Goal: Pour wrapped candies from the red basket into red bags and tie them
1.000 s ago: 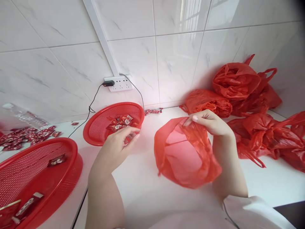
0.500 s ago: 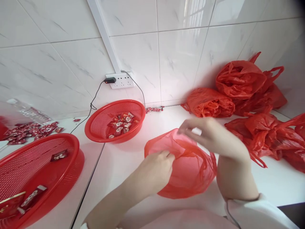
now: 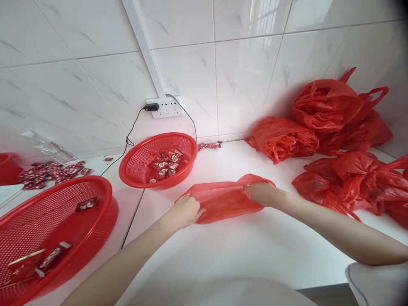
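Observation:
A thin red plastic bag (image 3: 223, 199) is stretched sideways between my two hands above the white tabletop. My left hand (image 3: 188, 211) is closed on the bag's left end, its thumb pointing right. At the other end, my right hand (image 3: 259, 193) grips the plastic, and its fingertips are partly hidden in the folds. Behind and left of the bag stands a round red basket (image 3: 159, 183) with small red-wrapped sweets (image 3: 168, 163) in it.
At the left is a larger red basket (image 3: 105, 212) holding a few wrapped packets. Beyond it lie a heap of red sweets (image 3: 47, 174) and a clear plastic bottle (image 3: 52, 148). Bundled red bags (image 3: 328, 104) crowd the right side. A cable runs from the wall socket (image 3: 167, 108).
The bag was round and open-mouthed; now it is pulled flat and wide. My hands have moved apart, and my right hand, formerly raised over the rim, now grips the right end.

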Tool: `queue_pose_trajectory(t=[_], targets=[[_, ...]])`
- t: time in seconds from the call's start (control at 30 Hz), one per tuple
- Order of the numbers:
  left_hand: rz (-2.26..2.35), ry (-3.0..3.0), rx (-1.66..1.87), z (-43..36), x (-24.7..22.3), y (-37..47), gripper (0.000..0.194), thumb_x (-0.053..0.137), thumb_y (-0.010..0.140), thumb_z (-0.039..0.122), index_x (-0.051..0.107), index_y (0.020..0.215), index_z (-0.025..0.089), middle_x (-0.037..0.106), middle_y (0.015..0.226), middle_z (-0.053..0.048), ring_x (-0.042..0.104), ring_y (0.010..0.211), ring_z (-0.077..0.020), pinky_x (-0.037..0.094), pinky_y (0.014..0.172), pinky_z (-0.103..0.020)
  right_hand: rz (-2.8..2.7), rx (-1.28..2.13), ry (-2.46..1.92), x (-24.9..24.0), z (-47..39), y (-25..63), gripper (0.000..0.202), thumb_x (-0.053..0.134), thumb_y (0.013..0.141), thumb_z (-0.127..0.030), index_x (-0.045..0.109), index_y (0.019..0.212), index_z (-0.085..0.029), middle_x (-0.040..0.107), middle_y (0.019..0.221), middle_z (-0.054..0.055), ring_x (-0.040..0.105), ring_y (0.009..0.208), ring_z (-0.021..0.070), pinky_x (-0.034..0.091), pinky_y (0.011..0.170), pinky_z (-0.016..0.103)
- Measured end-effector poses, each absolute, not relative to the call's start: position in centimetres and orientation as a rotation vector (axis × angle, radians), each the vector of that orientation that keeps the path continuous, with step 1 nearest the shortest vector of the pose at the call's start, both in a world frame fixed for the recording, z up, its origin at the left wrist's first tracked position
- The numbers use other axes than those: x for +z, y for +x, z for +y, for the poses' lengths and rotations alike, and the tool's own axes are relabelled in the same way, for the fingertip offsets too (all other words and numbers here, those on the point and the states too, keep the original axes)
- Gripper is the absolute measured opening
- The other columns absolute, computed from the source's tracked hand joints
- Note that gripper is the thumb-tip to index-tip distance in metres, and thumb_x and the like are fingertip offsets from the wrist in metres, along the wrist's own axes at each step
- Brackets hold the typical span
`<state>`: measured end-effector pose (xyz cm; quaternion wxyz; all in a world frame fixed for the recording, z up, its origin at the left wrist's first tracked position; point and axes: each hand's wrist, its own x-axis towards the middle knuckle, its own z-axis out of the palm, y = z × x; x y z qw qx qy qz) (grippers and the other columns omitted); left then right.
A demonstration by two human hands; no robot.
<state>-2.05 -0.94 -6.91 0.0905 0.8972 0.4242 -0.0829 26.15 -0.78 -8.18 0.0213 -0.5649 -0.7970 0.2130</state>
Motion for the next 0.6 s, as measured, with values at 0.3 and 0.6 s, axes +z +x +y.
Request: queue_pose_trajectory(t=[0.3, 0.6], targets=[[1.099, 2.438, -0.194, 0.0, -6.8, -3.5, 0.092, 0.065, 0.059, 0.032, 0.028, 0.143, 0.027, 0.066, 0.101, -0.006, 0.060, 0.097, -0.0291, 0.047, 0.060, -0.030, -2.749, 0.963, -1.226, -8.9, -0.4, 26.5, 0.086, 0.061, 0.071, -0.026, 0.023, 0.147, -0.034, 0.034, 0.149, 0.007, 0.047, 0.124, 0.0303, 0.044, 0.092, 0.038], [0.943, 2.580, -0.057, 0.5, -9.6, -4.5, 0.077, 0.070, 0.063, 0.041, 0.046, 0.134, 0.023, 0.062, 0.118, -0.008, 0.054, 0.113, -0.0299, 0.032, 0.106, -0.041, -2.682, 1.208, -1.466, -13.4, 0.8, 26.5, 0.110, 0.067, 0.069, -0.051, -0.007, 0.149, -0.033, 0.018, 0.156, 0.007, 0.036, 0.133, 0.0362, 0.036, 0.102, 0.047]])
